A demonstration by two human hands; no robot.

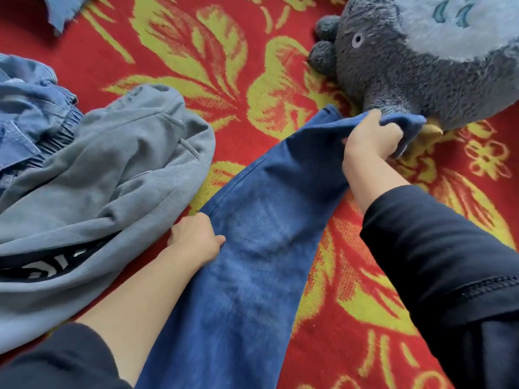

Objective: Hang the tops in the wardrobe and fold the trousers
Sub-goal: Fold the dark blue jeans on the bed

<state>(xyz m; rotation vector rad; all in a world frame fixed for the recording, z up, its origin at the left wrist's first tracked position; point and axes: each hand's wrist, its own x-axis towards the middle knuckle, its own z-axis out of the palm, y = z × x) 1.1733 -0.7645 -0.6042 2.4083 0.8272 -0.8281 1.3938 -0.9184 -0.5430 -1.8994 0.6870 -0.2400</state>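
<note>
Blue jeans (261,234) stretch lengthwise across the red and yellow patterned blanket (174,46), from the bottom of the view up toward the right. My right hand (370,136) grips the far end of the jeans, fingers curled round the bunched fabric beside the plush toy. My left hand (193,237) holds the left edge of the jeans about midway, thumb on top, fingers tucked under the seam. Both forearms come out of dark sleeves.
A grey-blue corduroy garment (112,164) lies crumpled at the left, with a black printed piece (45,268) under it and light denim clothing (31,116) behind it. A big grey plush toy (421,66) sits at the upper right. More blue fabric (64,9) shows at the top left.
</note>
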